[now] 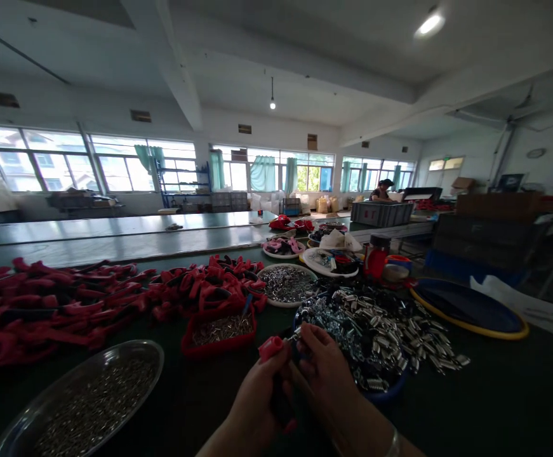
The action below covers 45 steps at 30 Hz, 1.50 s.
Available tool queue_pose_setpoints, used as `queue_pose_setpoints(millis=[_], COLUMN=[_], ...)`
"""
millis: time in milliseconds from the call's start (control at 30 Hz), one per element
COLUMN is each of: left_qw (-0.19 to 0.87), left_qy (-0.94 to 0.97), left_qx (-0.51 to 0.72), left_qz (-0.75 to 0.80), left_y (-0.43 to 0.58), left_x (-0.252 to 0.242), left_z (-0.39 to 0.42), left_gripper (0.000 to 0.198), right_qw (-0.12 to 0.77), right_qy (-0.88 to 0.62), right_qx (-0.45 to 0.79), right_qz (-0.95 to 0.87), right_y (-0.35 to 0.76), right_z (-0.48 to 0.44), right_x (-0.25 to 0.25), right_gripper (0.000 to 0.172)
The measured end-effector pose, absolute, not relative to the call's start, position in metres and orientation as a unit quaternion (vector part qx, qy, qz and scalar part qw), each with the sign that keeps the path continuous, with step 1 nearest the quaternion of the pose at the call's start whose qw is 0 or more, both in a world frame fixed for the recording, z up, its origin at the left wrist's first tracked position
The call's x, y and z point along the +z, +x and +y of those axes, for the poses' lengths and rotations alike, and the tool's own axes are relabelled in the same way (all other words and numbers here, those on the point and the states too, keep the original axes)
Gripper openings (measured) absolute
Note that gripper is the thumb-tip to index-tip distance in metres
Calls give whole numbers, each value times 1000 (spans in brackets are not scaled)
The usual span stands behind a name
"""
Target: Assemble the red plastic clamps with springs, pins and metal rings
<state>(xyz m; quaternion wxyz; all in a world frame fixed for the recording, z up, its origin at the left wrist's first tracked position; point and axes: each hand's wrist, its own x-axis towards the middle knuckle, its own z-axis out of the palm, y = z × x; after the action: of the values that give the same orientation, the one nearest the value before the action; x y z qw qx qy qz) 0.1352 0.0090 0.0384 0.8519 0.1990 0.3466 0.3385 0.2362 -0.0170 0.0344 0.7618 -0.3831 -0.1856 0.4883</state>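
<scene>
Fingers (276,362) of the left hand (256,390) wrap around a red and black handle (270,347) above the table (185,406), between the right corner of the red tray (219,348) and the left edge of the blue tray (390,392). The right hand (324,360) pinches a small shiny metal piece (296,334), too blurry to name.

The held piece (270,347) is red and black, the tray (219,346) red, curtains (263,171) teal.
</scene>
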Motion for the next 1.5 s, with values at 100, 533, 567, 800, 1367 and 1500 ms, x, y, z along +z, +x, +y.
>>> queue_pose_setpoints(millis=[100, 533, 567, 800, 1367, 1500], left_qw=[869, 890, 893, 909, 917, 884], left_qy=[171, 164, 154, 143, 109, 114], left_qx=[330, 245, 235, 190, 190, 259], left_qz=[327, 348, 350, 342, 334, 371], left_y=[132, 114, 110, 99, 72, 79], left_x=[38, 31, 31, 31, 18, 17], left_z=[8, 8, 8, 9, 33, 39], left_gripper=[13, 9, 10, 15, 34, 36], right_qw=[755, 601, 591, 506, 327, 225], right_qy=[-394, -478, -473, -466, -746, -799], right_qx=[481, 264, 286, 306, 122, 34], right_qz=[-209, -584, -588, -659, -567, -556], right_y=[235, 239, 237, 223, 308, 356], right_z=[-16, -20, -19, -20, 35, 56], right_x=[29, 68, 70, 67, 35, 41], right_gripper=[36, 14, 14, 9, 23, 9])
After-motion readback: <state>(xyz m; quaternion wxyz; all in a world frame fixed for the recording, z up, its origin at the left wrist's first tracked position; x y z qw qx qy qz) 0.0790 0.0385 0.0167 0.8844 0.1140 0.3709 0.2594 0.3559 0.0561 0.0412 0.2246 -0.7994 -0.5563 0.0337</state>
